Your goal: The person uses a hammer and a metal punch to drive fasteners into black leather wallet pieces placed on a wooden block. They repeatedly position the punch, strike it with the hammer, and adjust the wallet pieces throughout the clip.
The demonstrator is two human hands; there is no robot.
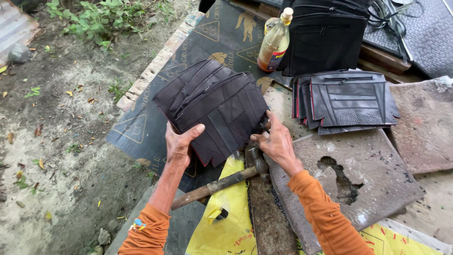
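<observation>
Left hand (179,144) and right hand (276,141), fingers closed, grip a fanned stack of black leather wallet panels (212,106) above a wooden-handled hammer (222,182) and yellow plastic bag (226,217).

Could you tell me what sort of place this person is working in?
Probably an outdoor, makeshift leather-goods workbench. Both hands, left and right, hold a stack of black stitched pieces; a hammer lies on the stone slab, beside bare ground with weeds.
</observation>
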